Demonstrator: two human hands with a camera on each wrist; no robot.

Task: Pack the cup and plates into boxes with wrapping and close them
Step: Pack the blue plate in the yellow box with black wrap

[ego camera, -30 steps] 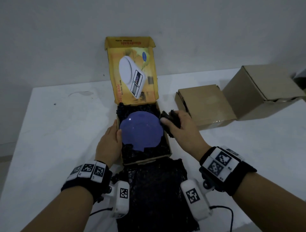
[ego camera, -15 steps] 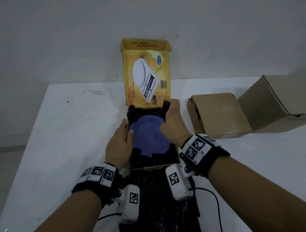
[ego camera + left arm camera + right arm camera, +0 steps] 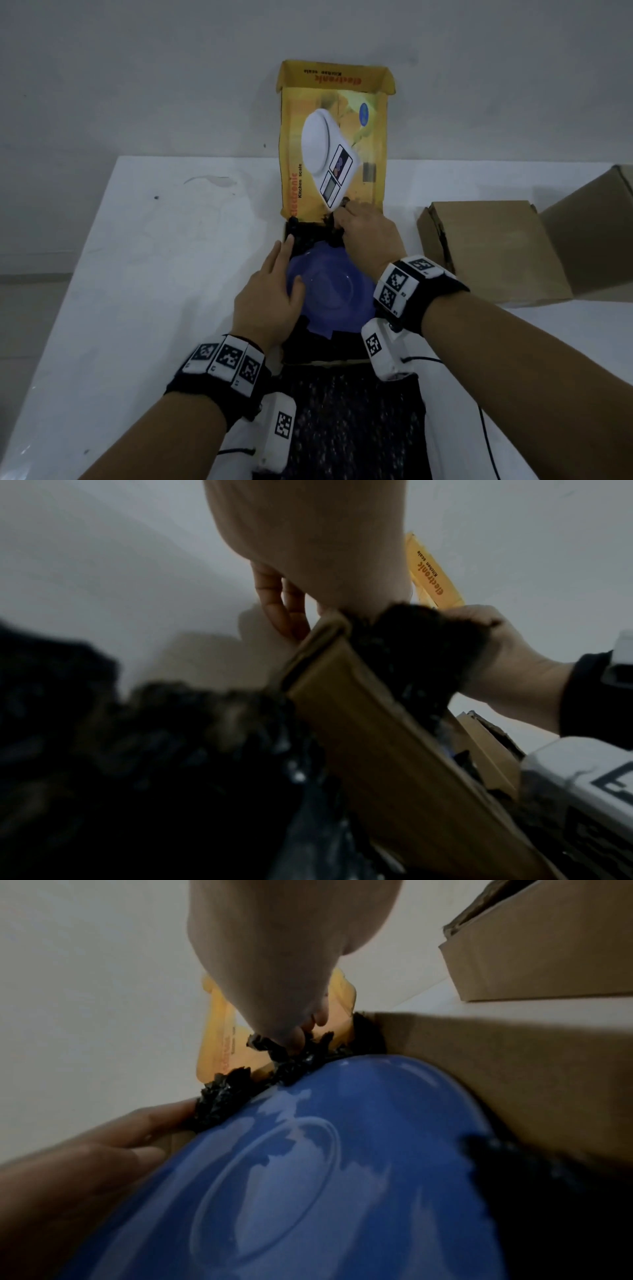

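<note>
- Lying face-up in the open kitchen-scale box, the blue plate is sitting on a bed of black wrapping that is lining the box, presumably so the plate is cushioned from the cardboard walls.
- Pinching a bunched tuft of that wrapping at the far edge of the plate, the right hand is working close under the raised yellow lid; its grip is pressed together on the black material, seemingly to draw it over or tuck it around the plate's rim.
- Resting flat along the left side of the plate, the left hand is lying with its grip spread and fingers straight, its thumb touching the plate, probably steadying plate and box while the other hand is pulling.
- Hanging out over the near box wall, more black wrapping is trailing across the white worktop toward the person, likely kept for covering the plate.
- Standing well apart on the right are two plain cardboard boxes.
</note>
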